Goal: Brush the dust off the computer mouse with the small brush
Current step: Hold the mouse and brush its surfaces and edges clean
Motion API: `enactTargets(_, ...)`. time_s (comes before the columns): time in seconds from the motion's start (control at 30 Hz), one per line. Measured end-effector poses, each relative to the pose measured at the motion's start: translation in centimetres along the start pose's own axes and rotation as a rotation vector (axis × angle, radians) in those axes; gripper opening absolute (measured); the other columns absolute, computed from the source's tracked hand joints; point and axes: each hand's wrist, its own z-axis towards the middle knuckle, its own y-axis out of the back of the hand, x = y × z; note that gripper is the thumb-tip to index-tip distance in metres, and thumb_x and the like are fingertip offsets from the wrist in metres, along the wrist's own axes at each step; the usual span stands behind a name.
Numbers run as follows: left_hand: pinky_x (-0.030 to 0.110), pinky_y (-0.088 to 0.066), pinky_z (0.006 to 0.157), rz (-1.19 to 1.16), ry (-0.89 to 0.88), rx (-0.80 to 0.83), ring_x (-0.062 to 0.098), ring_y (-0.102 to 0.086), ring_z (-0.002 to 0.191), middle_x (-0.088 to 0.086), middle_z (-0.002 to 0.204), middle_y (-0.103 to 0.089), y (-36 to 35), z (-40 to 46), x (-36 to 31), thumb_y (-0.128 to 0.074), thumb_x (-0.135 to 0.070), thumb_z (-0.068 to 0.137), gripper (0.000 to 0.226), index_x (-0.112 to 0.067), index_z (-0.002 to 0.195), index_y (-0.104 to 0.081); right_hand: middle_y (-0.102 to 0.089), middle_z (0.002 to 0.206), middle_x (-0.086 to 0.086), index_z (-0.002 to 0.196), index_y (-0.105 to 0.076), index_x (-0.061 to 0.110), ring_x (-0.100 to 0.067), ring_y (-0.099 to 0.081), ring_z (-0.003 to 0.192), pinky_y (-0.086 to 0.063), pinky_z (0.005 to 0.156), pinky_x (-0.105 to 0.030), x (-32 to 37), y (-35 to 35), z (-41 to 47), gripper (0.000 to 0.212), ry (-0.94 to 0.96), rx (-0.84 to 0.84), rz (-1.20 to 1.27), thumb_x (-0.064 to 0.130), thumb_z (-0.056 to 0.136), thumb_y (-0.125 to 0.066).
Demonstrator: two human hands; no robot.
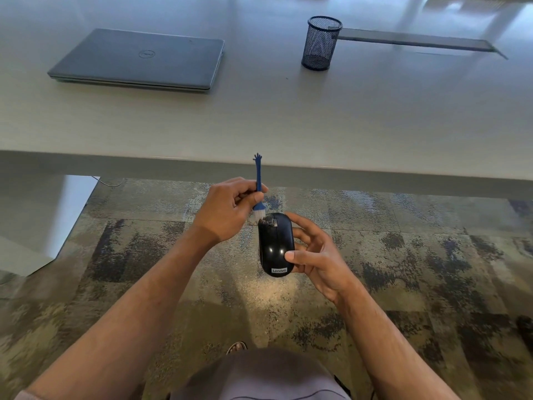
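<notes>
"Lenovo" on mouse (276, 245); laptop (138, 59) "Dell".

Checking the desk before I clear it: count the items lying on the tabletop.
2. A closed laptop lies at the far left of the table; a mesh pen cup stands at the far right. Nothing seems hidden.

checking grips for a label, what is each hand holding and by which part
Left hand pinches the small brush low on its handle, above the bristles. Right hand holds the computer mouse by its right side and rear.
</notes>
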Motion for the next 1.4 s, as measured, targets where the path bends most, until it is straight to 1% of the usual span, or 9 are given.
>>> enactTargets(0.33,0.018,-0.054,0.081,0.037,-0.048,0.004,0.002,-0.066,0.092,-0.011,0.102,-0.067,-1.2,-0.2,-0.7,-0.063,-0.015,0.095,0.020,-0.018,0.113,-0.070,-0.068,0.125,-0.010,0.134,-0.061,0.024,-0.033,-0.068,0.102,-0.052,0.084,-0.054,0.1,-0.5,0.0,0.077,-0.007,-0.004,0.004,-0.001,0.064,-0.081)
enactTargets(0.5,0.005,-0.047,0.073,0.058,-0.013,-0.004,-0.010,-0.063,0.087,-0.018,0.097,-0.062,-0.4,-0.3,0.0,-0.063,-0.012,0.094,0.019,-0.015,0.112,-0.070,-0.066,0.129,-0.013,0.137,-0.059,0.022,-0.034,-0.068,0.103,-0.053,0.081,-0.052,-0.1,-0.1,-0.3,0.075,-0.005,-0.012,-0.008,-0.005,0.069,-0.075)
enactTargets(0.63,0.010,-0.050,0.075,0.027,-0.049,-0.033,-0.006,-0.064,0.088,-0.019,0.097,-0.064,-0.8,-0.5,-0.9,-0.064,-0.014,0.094,0.019,-0.019,0.111,-0.070,-0.069,0.122,-0.008,0.135,-0.061,0.024,-0.030,-0.071,0.098,-0.058,0.072,-0.045,-0.1,-0.5,-0.3,0.074,-0.010,-0.013,0.003,-0.005,0.068,-0.075)
enactTargets(0.73,0.011,-0.049,0.081,0.063,-0.118,0.006,-0.002,-0.063,0.092,-0.018,0.099,-0.065,-1.4,-1.0,-1.5,-0.063,-0.017,0.094,0.019,-0.020,0.111,-0.070,-0.069,0.123,-0.010,0.134,-0.061,0.024,-0.032,-0.071,0.098,-0.055,0.077,-0.049,0.0,-0.7,-0.2,0.074,-0.014,-0.026,0.002,-0.004,0.068,-0.076)
enactTargets(0.87,0.002,-0.041,0.081,0.126,-0.143,0.018,-0.013,-0.057,0.094,-0.026,0.098,-0.059,-1.2,-1.3,-1.3,-0.062,-0.014,0.095,0.019,-0.017,0.112,-0.070,-0.069,0.123,-0.010,0.135,-0.060,0.022,-0.033,-0.070,0.098,-0.052,0.080,-0.051,0.1,-0.6,-0.2,0.074,-0.013,-0.027,0.009,-0.004,0.068,-0.076)
enactTargets(1.0,0.000,-0.039,0.080,0.154,-0.145,0.006,-0.017,-0.055,0.094,-0.017,0.100,-0.062,-0.6,-1.2,-1.0,-0.062,-0.013,0.095,0.019,-0.015,0.112,-0.070,-0.065,0.128,-0.015,0.137,-0.058,0.021,-0.035,-0.070,0.101,-0.055,0.078,-0.050,0.0,-0.4,-0.3,0.074,-0.013,-0.021,0.001,-0.004,0.069,-0.075)
enactTargets(1.13,0.005,-0.044,0.081,0.127,-0.155,-0.023,-0.010,-0.060,0.094,-0.018,0.100,-0.062,-0.5,-1.2,-1.1,-0.063,-0.015,0.095,0.019,-0.018,0.112,-0.070,-0.066,0.128,-0.015,0.138,-0.057,0.021,-0.034,-0.070,0.101,-0.061,0.069,-0.044,0.0,-0.4,-0.2,0.075,-0.019,-0.009,0.021,-0.004,0.069,-0.075)
enactTargets(1.23,0.010,-0.047,0.084,0.101,-0.208,-0.016,-0.004,-0.062,0.096,-0.022,0.101,-0.062,-0.9,-1.4,-1.7,-0.062,-0.018,0.094,0.019,-0.019,0.112,-0.070,-0.067,0.128,-0.014,0.137,-0.058,0.022,-0.034,-0.071,0.099,-0.061,0.071,-0.046,-0.1,-0.5,-0.1,0.074,-0.019,-0.005,0.029,-0.004,0.070,-0.076)
enactTargets(1.4,0.020,-0.048,0.089,0.147,-0.229,0.021,0.001,-0.061,0.098,-0.014,0.103,-0.064,-1.1,-1.5,-1.2,-0.062,-0.017,0.094,0.018,-0.017,0.110,-0.071,-0.064,0.130,-0.018,0.138,-0.057,0.021,-0.038,-0.069,0.103,-0.058,0.078,-0.052,-0.2,-0.2,-0.1,0.075,-0.019,-0.003,0.031,-0.004,0.070,-0.076)
